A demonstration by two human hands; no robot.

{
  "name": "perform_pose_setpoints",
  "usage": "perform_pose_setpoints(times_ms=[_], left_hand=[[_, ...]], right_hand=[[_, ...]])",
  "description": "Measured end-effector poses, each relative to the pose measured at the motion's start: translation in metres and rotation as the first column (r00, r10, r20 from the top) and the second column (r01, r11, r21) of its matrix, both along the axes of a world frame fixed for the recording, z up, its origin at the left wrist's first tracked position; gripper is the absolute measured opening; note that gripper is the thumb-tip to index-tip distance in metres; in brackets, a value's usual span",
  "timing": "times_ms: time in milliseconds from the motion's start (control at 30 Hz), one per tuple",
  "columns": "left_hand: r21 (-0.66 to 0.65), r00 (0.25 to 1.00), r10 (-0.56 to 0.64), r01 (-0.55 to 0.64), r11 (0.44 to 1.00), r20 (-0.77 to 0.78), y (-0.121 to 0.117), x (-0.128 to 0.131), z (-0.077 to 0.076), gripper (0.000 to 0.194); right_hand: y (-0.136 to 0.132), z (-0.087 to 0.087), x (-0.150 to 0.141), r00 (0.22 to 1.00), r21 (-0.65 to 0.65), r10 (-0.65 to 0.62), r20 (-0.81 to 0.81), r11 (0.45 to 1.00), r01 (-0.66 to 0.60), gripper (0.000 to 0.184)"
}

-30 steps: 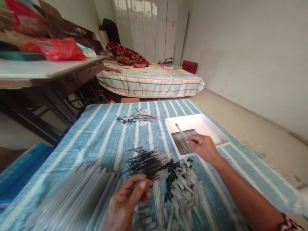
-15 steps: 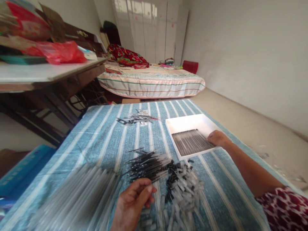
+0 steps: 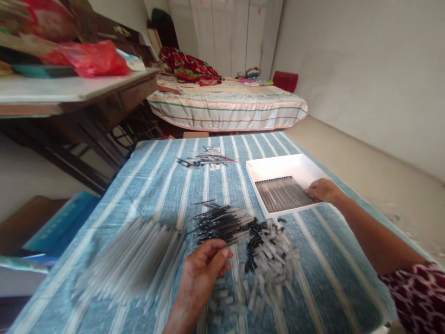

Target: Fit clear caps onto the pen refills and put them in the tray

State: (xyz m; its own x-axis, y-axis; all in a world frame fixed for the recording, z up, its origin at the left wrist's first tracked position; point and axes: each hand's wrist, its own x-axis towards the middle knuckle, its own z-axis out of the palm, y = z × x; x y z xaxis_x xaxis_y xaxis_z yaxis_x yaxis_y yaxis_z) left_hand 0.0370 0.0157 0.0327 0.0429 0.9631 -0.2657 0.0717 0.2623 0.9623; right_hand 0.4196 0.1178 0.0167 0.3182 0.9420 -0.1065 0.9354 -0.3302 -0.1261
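My right hand (image 3: 324, 190) is inside the right part of a white shallow box (image 3: 278, 167), its fingers closed at the end of a row of grey pens (image 3: 283, 194) with dark tips. It pinches a pen there, mostly hidden by the fingers. My left hand (image 3: 208, 262) hovers just in front of a pile of black pen refills (image 3: 222, 223), thumb pressed to the curled fingers; anything between them cannot be made out. Right of it lies a heap of translucent caps (image 3: 271, 266) with small black plugs (image 3: 251, 253). Left of it lie many clear pen barrels (image 3: 134, 260), blurred.
A blue striped cloth (image 3: 160, 181) covers the table. Loose dark refills (image 3: 205, 160) lie on paper at its far side. A side table (image 3: 45, 90) with a red plastic bag (image 3: 95, 58) stands at left, above a blue box (image 3: 62, 227). Behind is a bed (image 3: 229, 109).
The whole view has shifted slightly, so everything sits a little higher and farther right. Both hands keep nearly the same places, the right one still at the end of the pen row.
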Motion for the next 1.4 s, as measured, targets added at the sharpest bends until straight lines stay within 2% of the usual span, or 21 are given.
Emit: perform_pose_setpoints(times_ms=[133, 267, 333, 400, 467, 600, 700, 833, 933, 1033, 1200, 1300, 1400], left_hand=[[0.019, 0.997, 0.008, -0.006, 1.000, -0.078, 0.001, -0.004, -0.004, 0.013], [0.155, 0.960, 0.051, -0.009, 0.988, -0.275, 0.000, -0.008, -0.012, 0.014], [0.242, 0.924, 0.067, 0.028, 0.970, -0.377, 0.000, -0.009, -0.015, 0.013], [0.299, 0.884, 0.070, 0.081, 0.951, -0.462, 0.001, -0.011, -0.017, 0.013], [0.339, 0.841, 0.082, 0.125, 0.933, -0.535, 0.002, -0.014, -0.018, 0.014], [0.395, 0.775, 0.146, 0.142, 0.908, -0.615, 0.006, -0.027, -0.016, 0.017], [0.368, 0.735, 0.148, 0.147, 0.918, -0.662, 0.009, -0.039, -0.010, 0.017], [0.219, 0.659, -0.015, 0.272, 0.937, -0.752, 0.009, -0.047, -0.001, 0.017], [0.102, 0.564, -0.122, 0.350, 0.931, -0.817, 0.009, -0.049, 0.003, 0.017], [0.021, 0.492, -0.169, 0.357, 0.934, -0.854, 0.009, -0.051, 0.007, 0.018], [0.025, 0.477, -0.152, 0.344, 0.939, -0.866, 0.008, -0.060, 0.010, 0.018], [0.066, 0.460, -0.061, 0.257, 0.964, -0.886, 0.008, -0.064, 0.011, 0.016], [0.094, 0.373, 0.027, 0.162, 0.982, -0.927, 0.008, -0.064, 0.012, 0.018]], right_hand=[[-0.004, 0.008, -0.002, 0.999, -0.040, -0.015, 0.039, 0.999, 0.016, 0.028], [-0.020, 0.022, -0.027, 0.993, 0.061, -0.034, 0.111, 0.998, 0.027, 0.034], [-0.034, 0.027, -0.053, 0.994, 0.197, 0.077, 0.077, 0.976, -0.091, 0.033], [-0.049, 0.029, -0.084, 0.951, 0.253, 0.305, -0.055, 0.926, -0.282, 0.032], [-0.063, 0.029, -0.116, 0.849, 0.269, 0.501, -0.166, 0.852, -0.450, 0.031], [-0.080, 0.025, -0.170, 0.741, 0.155, 0.644, -0.189, 0.765, -0.625, 0.025], [-0.084, 0.022, -0.197, 0.708, 0.031, 0.695, -0.124, 0.716, -0.697, 0.020], [-0.084, 0.021, -0.219, 0.650, -0.072, 0.758, -0.062, 0.646, -0.760, 0.022], [-0.084, 0.021, -0.230, 0.631, -0.113, 0.775, -0.023, 0.625, -0.772, 0.022], [-0.083, 0.022, -0.236, 0.625, -0.149, 0.781, 0.001, 0.618, -0.772, 0.021], [-0.083, 0.021, -0.240, 0.633, -0.175, 0.774, 0.022, 0.627, -0.759, 0.023], [-0.083, 0.018, -0.241, 0.641, -0.182, 0.767, 0.019, 0.633, -0.752, 0.022], [-0.082, 0.017, -0.242, 0.644, -0.181, 0.765, 0.034, 0.638, -0.748, 0.019]])
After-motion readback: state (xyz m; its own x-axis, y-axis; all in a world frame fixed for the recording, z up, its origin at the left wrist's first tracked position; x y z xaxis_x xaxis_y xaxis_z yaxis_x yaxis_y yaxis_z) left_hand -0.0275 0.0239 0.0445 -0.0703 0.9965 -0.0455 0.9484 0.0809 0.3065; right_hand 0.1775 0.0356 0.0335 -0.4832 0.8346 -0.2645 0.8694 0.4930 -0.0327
